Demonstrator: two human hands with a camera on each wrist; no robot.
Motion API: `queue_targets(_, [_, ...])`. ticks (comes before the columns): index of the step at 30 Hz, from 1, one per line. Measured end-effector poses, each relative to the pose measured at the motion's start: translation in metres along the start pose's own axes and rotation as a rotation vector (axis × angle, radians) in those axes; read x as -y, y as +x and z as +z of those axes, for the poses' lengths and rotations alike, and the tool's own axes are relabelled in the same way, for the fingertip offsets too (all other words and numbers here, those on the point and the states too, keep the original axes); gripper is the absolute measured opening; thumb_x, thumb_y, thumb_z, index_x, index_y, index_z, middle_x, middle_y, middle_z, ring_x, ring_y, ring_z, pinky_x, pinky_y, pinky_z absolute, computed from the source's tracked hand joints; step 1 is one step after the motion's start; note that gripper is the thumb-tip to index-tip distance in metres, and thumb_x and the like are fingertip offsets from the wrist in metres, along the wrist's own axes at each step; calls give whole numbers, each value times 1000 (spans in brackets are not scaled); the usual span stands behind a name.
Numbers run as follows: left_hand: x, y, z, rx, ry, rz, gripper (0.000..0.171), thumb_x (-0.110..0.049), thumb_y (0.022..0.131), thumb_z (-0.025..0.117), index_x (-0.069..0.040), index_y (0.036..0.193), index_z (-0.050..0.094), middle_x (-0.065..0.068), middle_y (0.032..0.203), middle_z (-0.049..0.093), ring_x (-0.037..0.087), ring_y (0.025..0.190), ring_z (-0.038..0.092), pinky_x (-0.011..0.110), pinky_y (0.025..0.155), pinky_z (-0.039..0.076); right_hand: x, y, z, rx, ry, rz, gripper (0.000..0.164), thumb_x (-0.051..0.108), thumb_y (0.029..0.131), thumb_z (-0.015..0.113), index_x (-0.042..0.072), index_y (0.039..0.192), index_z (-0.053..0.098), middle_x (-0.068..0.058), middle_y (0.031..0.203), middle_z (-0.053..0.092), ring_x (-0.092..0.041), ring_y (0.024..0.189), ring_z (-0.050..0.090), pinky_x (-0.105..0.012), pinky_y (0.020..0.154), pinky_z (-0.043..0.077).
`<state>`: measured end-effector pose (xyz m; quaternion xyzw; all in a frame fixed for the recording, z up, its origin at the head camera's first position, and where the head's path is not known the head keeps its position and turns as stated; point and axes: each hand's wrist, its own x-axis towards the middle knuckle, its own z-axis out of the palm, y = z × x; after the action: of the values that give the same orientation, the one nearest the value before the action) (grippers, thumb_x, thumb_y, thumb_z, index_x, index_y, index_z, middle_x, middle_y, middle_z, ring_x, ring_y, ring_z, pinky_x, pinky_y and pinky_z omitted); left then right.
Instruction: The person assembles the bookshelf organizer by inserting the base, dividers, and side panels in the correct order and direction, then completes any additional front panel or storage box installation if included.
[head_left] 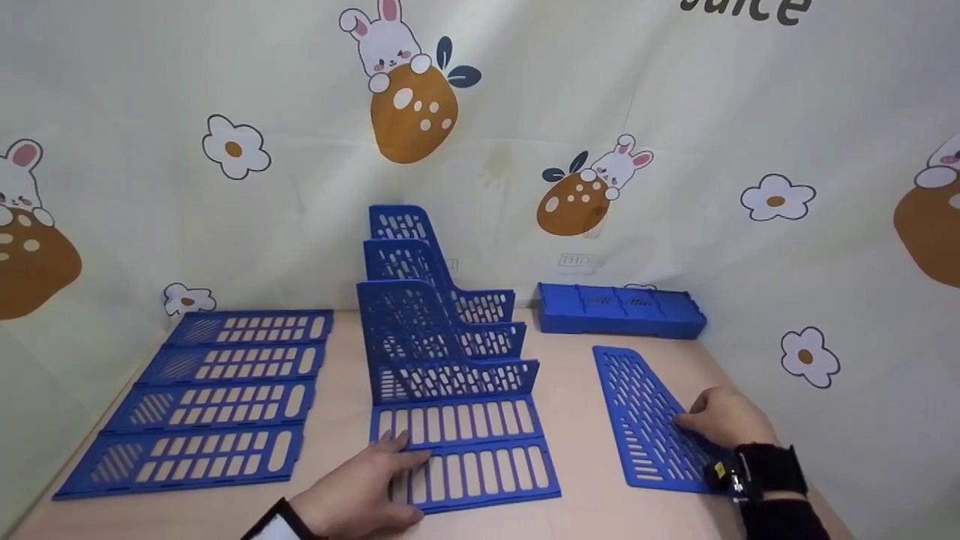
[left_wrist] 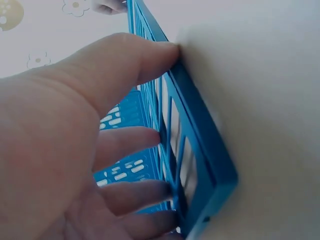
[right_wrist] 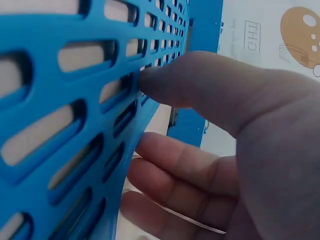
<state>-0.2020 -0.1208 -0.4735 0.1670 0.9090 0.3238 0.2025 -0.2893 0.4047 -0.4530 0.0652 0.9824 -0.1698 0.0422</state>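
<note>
We steady the slatted base and take hold of a loose panel.
On our left, four flat panels lie in a row; beside them our left hand rests spread on the base, clenching nothing, in front of three upright dividers. Behind, right of these, sits a blue box-like piece; nearer us the loose panel lies on the desk, its sloping edge pinched by the fingers of our right hand. We judge this to be picking up another divider; next calls for standing it upright, aligned with the base's seam.
</note>
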Motion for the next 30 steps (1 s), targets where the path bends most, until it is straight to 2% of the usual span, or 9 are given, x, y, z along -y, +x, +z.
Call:
queue_targets(3, [3,1,-3,-7,9,19,71,-39,81,85,-17,143,60,21,161,37,50,151,26,70,114,27,1,-3,-1,-65,-11,-27,43,45,83,78,4,91,69,-4,82,69,-21,72,60,-36,62,46])
queue_targets(7, [6,0,-10,-30,40,26,83,-43,78,87,-13,148,54,21,162,36,48,151,28,68,115,28,8,-5,-3,-130,108,-73,48,44,86,76,2,105,64,-9,90,69,-21,76,61,-33,64,48])
queue_targets(11, [14,-5,-23,-85,104,-55,112,-53,65,93,-6,154,43,24,165,27,47,154,21,68,119,22,26,-5,2,-204,297,-177,47,39,94,72,4,123,63,-9,95,70,-19,80,61,-28,67,49])
queue_targets(13, [22,-7,-31,-99,150,-113,123,-58,58,94,-2,154,40,26,166,24,47,154,16,68,121,17,39,-7,8,-247,373,-240,43,37,98,69,6,127,63,-7,93,68,-17,80,59,-26,67,48])
queue_targets(17, [37,-10,-40,-65,195,-169,129,-62,54,94,1,153,41,27,165,23,49,154,14,68,122,12,67,-12,23,-316,481,-359,35,32,100,66,9,127,62,-3,93,66,-16,83,59,-22,71,49])
queue_targets(22, [44,-9,-43,-26,185,-169,128,-61,53,95,-6,155,41,22,167,22,47,155,13,69,122,10,86,-17,35,-399,476,-459,29,28,100,66,14,125,63,3,95,66,-13,86,59,-21,74,51])
queue_targets(26, [44,-9,-44,-24,181,-185,127,-59,52,95,-9,155,41,20,168,21,47,155,14,70,120,11,88,-17,40,-429,457,-481,24,25,100,66,19,122,62,7,96,67,-12,87,60,-21,74,52])
queue_targets(30, [45,-10,-44,-23,172,-192,126,-58,53,95,-10,155,41,19,168,21,46,155,15,71,120,13,86,-17,40,-422,452,-483,22,28,100,66,22,121,61,8,95,66,-12,87,60,-22,74,52])
